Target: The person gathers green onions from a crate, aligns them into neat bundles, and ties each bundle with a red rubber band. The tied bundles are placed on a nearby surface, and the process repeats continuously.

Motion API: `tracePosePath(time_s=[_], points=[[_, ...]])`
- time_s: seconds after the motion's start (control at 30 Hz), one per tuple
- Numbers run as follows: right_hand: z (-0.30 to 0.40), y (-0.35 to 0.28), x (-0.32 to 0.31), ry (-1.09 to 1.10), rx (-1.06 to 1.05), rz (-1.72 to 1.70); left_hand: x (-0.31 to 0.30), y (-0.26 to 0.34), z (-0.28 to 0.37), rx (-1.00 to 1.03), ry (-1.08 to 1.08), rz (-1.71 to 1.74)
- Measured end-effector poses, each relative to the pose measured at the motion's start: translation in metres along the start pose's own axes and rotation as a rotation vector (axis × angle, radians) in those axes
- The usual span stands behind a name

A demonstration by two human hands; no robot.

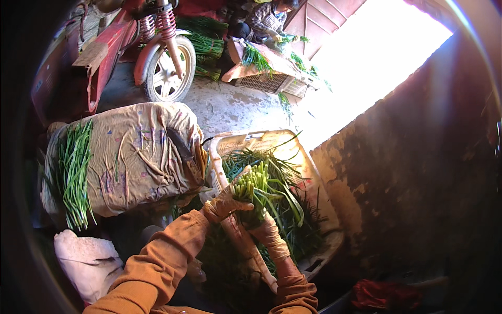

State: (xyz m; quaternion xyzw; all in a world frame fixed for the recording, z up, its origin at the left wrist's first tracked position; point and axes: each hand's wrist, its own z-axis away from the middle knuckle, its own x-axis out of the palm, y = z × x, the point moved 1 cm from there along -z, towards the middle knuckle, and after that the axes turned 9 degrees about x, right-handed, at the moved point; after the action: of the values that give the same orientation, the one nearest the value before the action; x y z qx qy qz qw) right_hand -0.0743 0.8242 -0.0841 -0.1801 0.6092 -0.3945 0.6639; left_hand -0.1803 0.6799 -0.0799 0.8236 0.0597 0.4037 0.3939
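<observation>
My left hand (225, 205), in a thin tan glove, cups the left side of a bunch of long green stalks (251, 186) that look like garlic chives. Its thumb and fingers lie on either side of the bunch. From below right, my gloved right hand (268, 231) grips the same bunch. The pale cut ends point up towards me, and some leaves droop to the right. Beneath sits a pale plastic crate (313, 172) holding loose dark greens (302, 219). To the left, more chives (74, 168) lie across a cloth-covered block (129, 157).
A dark curved tool or strap (181, 153) rests on the cloth. A motor vehicle's front wheel (170, 70) stands beyond. Farther back, a person (266, 19) handles greens beside a covered crate (266, 80). A stained wall (392, 176) rises at right; a white sack (88, 263) lies lower left.
</observation>
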Motion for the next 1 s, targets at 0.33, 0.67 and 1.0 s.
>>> tracePosePath(time_s=[0.33, 0.67, 1.0], points=[[0.096, -0.106, -0.150, -0.375, 0.253, -0.196, 0.004, 0.015, 0.020, 0.028, -0.033, -0.083], [-0.038, -0.101, -0.128, -0.353, -0.277, -0.613, 0.020, 0.028, 0.028, 0.049, -0.162, -0.062], [-0.022, -0.109, -0.036, -0.744, -0.130, -0.688, 0.023, 0.031, 0.027, -0.171, 0.121, 0.037]])
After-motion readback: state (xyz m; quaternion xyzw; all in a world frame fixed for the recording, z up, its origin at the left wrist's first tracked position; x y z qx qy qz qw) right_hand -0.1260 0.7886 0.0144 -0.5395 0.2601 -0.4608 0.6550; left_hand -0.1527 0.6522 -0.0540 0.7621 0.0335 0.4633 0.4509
